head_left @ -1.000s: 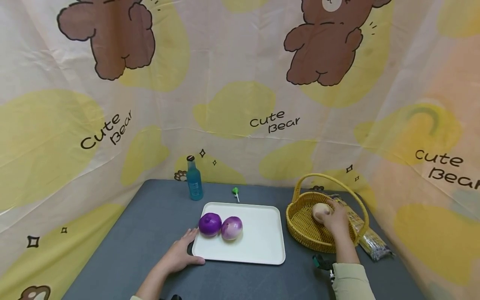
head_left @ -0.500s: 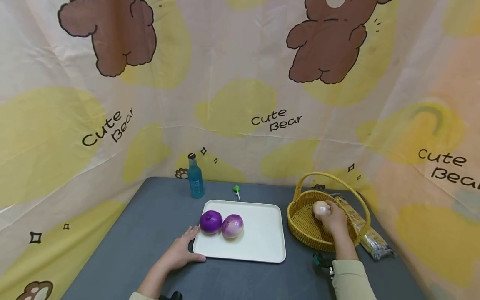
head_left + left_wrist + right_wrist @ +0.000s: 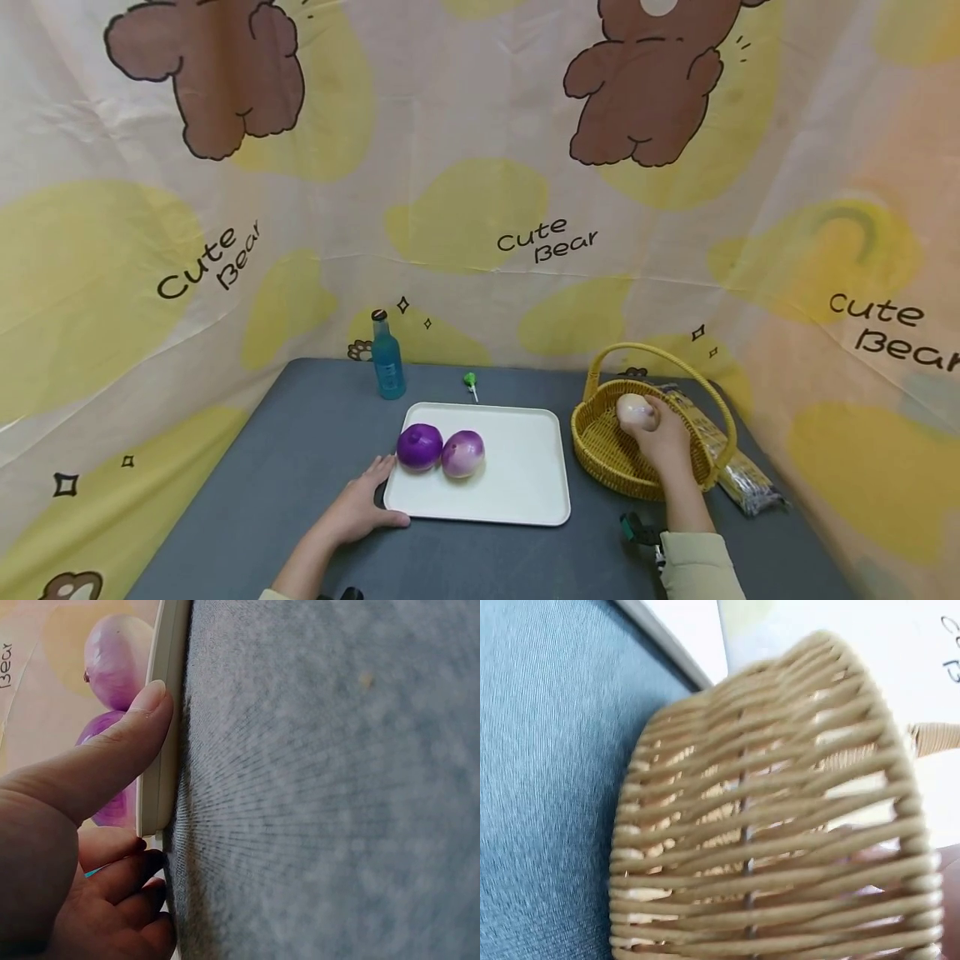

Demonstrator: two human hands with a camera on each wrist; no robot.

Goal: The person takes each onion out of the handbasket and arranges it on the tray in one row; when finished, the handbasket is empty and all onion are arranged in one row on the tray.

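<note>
In the head view a white tray (image 3: pixel 525 467) lies on the table with a deep purple onion (image 3: pixel 420 447) and a lighter purple-and-white onion (image 3: pixel 462 454) side by side on its left half. My left hand (image 3: pixel 360 504) holds the tray's near left corner, thumb on the front rim (image 3: pixel 159 757) and fingers at the left side. My right hand (image 3: pixel 666 437) grips a pale onion (image 3: pixel 633 412) over the inside of a yellow wicker basket (image 3: pixel 600 477). From the right wrist the woven basket wall (image 3: pixel 765 825) covers most of that hand and the onion.
The basket's tall handle (image 3: pixel 678 360) arches over its opening, close to my right hand. A long clear packet (image 3: pixel 750 483) lies right of the basket. Behind the tray stand a blue bottle (image 3: pixel 388 367) and, lying down, a green lollipop (image 3: pixel 470 382). A printed cloth (image 3: pixel 450 208) hangs behind the table.
My right hand has lifted the pale onion slightly off the basket's bottom and shifted a little left with it. The left hand stays at the tray corner.
</note>
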